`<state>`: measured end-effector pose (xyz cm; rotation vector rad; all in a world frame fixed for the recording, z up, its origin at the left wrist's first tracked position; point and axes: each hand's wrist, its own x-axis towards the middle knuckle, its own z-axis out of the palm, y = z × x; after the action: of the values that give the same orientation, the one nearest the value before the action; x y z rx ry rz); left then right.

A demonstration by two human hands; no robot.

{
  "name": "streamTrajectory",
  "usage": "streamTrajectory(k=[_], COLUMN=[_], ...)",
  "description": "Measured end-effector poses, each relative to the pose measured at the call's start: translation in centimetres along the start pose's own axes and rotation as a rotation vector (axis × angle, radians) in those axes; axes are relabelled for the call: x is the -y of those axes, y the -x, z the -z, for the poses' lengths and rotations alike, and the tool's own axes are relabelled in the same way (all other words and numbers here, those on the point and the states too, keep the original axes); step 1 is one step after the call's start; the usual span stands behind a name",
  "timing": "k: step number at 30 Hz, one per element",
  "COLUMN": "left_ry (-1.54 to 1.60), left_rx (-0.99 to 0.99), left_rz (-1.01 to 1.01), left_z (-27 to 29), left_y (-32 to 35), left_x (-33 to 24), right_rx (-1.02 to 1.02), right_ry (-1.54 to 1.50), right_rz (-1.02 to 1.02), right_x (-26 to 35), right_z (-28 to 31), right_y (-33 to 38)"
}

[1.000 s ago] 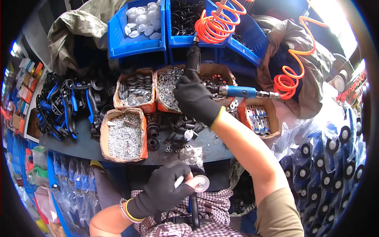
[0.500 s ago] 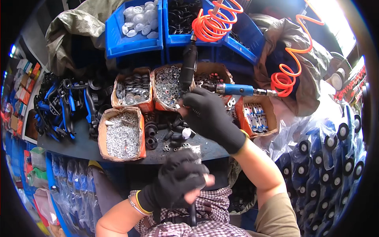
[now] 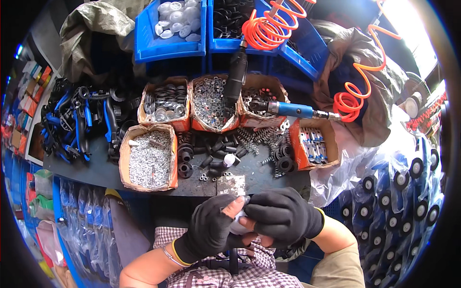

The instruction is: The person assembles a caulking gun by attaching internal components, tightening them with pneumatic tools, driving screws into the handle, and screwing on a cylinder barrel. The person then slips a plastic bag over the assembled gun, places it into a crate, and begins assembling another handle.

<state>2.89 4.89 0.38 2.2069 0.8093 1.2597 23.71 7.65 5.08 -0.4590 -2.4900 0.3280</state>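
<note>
Both black-gloved hands, with bare fingertips, meet close to my body just below the bench's front edge. My left hand [image 3: 207, 225] is closed round a pale grey, rounded part [image 3: 237, 226], its thumb lying along the top. From the other side my right hand [image 3: 284, 216] pinches at the same part with thumb and fingers. Most of the part is hidden by the gloves, so its kind does not show. A dark rod [image 3: 234, 261] hangs below the hands in front of the checked apron [image 3: 201, 278].
Open cardboard boxes hold rivets [image 3: 150, 163], washers [image 3: 165, 101] and nuts [image 3: 210, 96]. A black air driver [image 3: 236, 77] hangs over them; a blue one [image 3: 295, 110] lies across the right box. Springs [image 3: 273, 144] and black sleeves [image 3: 218, 153] lie loose. Blue-black brackets [image 3: 79, 125] pile up left.
My right hand has come back from the nut boxes and black driver to meet my left hand. The left hand has turned, and a pale grey part now shows between them.
</note>
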Motion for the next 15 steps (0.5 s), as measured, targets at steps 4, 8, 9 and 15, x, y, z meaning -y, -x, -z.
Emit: streamTrajectory(k=[4,8,9,15], left_ry=[0.115,0.449,0.536,-0.181], left_rx=[-0.058,0.027,0.048,-0.072], left_rz=[0.159,0.524,0.609,0.311], left_z=[-1.5,-3.2,-3.5,-6.5], left_y=[1.3,3.1,3.2,5.5], left_x=[-0.4,0.6,0.8,2.6], right_rx=[-0.068,-0.044,-0.058,-0.190], right_ry=[-0.141,-0.297,-0.265,-0.134], right_rz=[-0.007,-0.191,-0.321,-0.280], right_x=[-0.5,0.0,1.1,0.7], right_z=[-0.2,0.5,0.9,2.0], right_y=[0.4,-1.5,-2.6,1.5])
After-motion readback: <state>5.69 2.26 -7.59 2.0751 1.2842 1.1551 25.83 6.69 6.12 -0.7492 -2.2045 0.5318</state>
